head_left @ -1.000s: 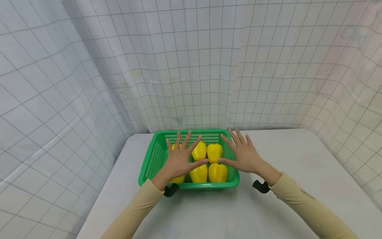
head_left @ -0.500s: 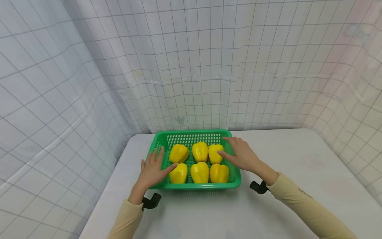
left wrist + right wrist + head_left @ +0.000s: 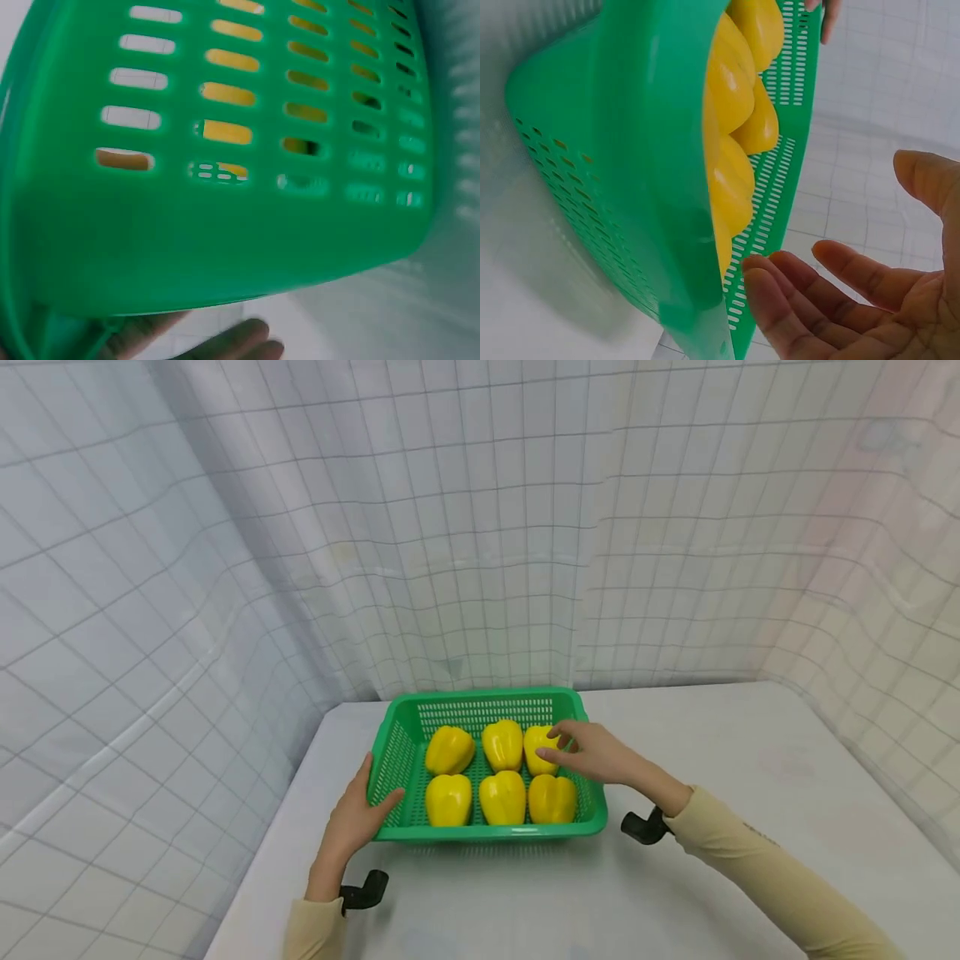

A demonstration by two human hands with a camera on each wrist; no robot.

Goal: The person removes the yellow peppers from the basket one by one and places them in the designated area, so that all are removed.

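A green plastic basket [image 3: 491, 833] with slotted walls sits on the white table, with several yellow bell peppers [image 3: 450, 800] in two rows inside. At its left front corner my left hand [image 3: 351, 817] holds the rim, thumb over the inside and fingers along the outer wall. The left wrist view shows the basket's wall [image 3: 202, 247] close up, with fingertips [image 3: 236, 341] below it. My right hand [image 3: 592, 752], fingers relaxed and slightly bent, hovers over the right side near the back right pepper [image 3: 537, 745]. In the right wrist view its fingers [image 3: 840, 300] hold nothing.
A white table [image 3: 720, 760] lies under the basket. White curtains with a dark grid [image 3: 480, 527] enclose its back and both sides, the back one close behind the basket. Black wrist mounts [image 3: 366, 890] stick out below both hands.
My left hand has moved left and down from over the peppers to the basket's left rim. The right hand has dipped slightly, its spread fingers now drawn together and bent.
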